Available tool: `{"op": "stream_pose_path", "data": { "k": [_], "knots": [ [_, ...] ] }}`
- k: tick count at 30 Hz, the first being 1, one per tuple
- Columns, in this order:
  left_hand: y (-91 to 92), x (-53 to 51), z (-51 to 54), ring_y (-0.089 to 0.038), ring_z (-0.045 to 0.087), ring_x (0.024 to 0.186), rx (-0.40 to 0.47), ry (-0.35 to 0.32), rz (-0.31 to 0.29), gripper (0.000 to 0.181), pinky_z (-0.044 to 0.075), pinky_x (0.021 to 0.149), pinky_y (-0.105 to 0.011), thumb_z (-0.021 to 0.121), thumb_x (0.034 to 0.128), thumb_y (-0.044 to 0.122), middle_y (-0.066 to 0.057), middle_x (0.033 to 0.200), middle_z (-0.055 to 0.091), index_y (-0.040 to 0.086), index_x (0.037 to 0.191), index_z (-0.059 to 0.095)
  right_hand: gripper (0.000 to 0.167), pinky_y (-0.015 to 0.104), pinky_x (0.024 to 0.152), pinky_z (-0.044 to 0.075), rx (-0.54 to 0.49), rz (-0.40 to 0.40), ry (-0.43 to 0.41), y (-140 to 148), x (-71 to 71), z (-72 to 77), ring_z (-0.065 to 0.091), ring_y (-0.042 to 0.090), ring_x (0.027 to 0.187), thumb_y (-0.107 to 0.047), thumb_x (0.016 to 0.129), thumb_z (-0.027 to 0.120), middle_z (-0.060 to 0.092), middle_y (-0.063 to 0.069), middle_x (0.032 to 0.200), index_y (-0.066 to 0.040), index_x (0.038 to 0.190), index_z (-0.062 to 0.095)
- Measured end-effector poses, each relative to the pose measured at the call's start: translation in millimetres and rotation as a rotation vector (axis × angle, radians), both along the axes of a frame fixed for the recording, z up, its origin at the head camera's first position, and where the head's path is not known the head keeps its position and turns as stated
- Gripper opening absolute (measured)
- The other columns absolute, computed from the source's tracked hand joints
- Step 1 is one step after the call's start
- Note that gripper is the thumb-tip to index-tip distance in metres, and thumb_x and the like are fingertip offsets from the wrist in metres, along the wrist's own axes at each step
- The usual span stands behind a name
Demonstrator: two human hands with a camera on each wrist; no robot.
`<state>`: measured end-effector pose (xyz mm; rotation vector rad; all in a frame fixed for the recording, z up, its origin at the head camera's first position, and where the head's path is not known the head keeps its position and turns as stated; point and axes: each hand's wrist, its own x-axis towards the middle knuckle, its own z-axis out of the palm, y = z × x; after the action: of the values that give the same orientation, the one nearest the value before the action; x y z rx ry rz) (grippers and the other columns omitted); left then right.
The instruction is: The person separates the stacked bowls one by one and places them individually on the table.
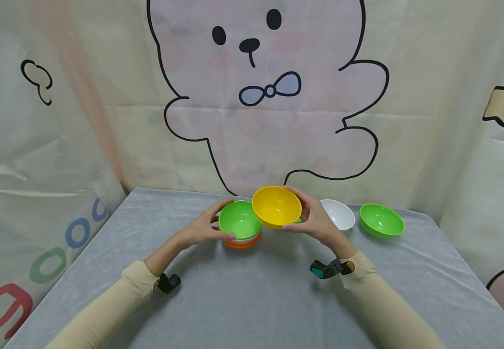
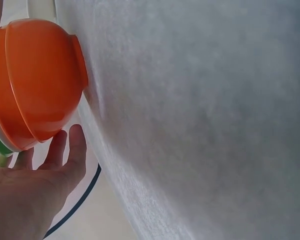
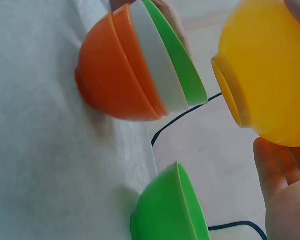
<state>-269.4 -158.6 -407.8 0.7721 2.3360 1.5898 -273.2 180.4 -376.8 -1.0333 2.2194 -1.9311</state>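
In the head view, my left hand point(image 1: 201, 225) grips the side of a stack of nested bowls, thumb at the front and fingers behind. A green bowl point(image 1: 240, 220) is on top. Under it, the right wrist view shows a white bowl point(image 3: 157, 62) and two orange bowls point(image 3: 112, 70), the lowest resting on the cloth. My right hand point(image 1: 313, 218) holds a yellow bowl point(image 1: 276, 206) by its right side, raised above the table beside the stack. Its base, seen in the right wrist view, touches nothing.
A white bowl point(image 1: 339, 214) and a green bowl point(image 1: 382, 221) stand toward the table's back right. Another green bowl point(image 3: 165, 212) is mostly hidden behind my right hand in the head view. Grey cloth point(image 1: 243, 300) covers the table; a printed curtain point(image 1: 252, 145) hangs behind.
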Motion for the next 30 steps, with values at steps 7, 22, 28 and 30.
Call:
{"op": "stream_pose_path", "data": {
  "k": [7, 22, 28, 30],
  "knots": [
    [0.2, 0.2, 0.6, -0.039, 0.046, 0.133, 0.002, 0.007, 0.005, 0.093, 0.042, 0.103, -0.055, 0.084, 0.0853, 0.024, -0.01, 0.152, 0.037, 0.023, 0.16, 0.028, 0.091, 0.031, 0.104, 0.043, 0.029, -0.022, 0.013, 20, 7.6, -0.2, 0.046, 0.03, 0.132, 0.002, 0.077, 0.088, 0.044, 0.013, 0.15, -0.004, 0.154, 0.039],
    [2.2, -1.5, 1.6, -0.037, 0.044, 0.135, 0.004, -0.008, -0.002, 0.095, 0.043, 0.103, -0.052, 0.087, 0.0825, 0.025, -0.006, 0.151, 0.038, 0.028, 0.159, 0.03, 0.088, 0.027, 0.1, 0.045, 0.078, -0.106, 0.021, 65, 24.1, 0.6, 0.049, 0.027, 0.127, 0.008, 0.08, 0.083, 0.043, 0.02, 0.148, 0.0, 0.154, 0.037],
    [3.9, -1.0, 2.7, -0.038, 0.044, 0.134, -0.004, 0.004, 0.004, 0.096, 0.043, 0.103, -0.054, 0.087, 0.0824, 0.026, -0.009, 0.151, 0.038, 0.026, 0.16, 0.03, 0.087, 0.026, 0.099, 0.046, 0.083, -0.139, -0.007, 80, 30.1, 0.4, 0.049, 0.023, 0.126, 0.008, 0.082, 0.081, 0.042, 0.02, 0.149, -0.001, 0.155, 0.036],
    [4.9, -0.4, 3.3, -0.038, 0.044, 0.134, -0.013, 0.006, 0.01, 0.096, 0.042, 0.103, -0.055, 0.087, 0.0826, 0.027, -0.009, 0.151, 0.038, 0.027, 0.16, 0.029, 0.087, 0.026, 0.099, 0.047, 0.081, -0.144, -0.014, 85, 32.0, -0.7, 0.049, 0.022, 0.126, 0.009, 0.082, 0.08, 0.041, 0.02, 0.149, -0.001, 0.156, 0.035]
  ]
}}
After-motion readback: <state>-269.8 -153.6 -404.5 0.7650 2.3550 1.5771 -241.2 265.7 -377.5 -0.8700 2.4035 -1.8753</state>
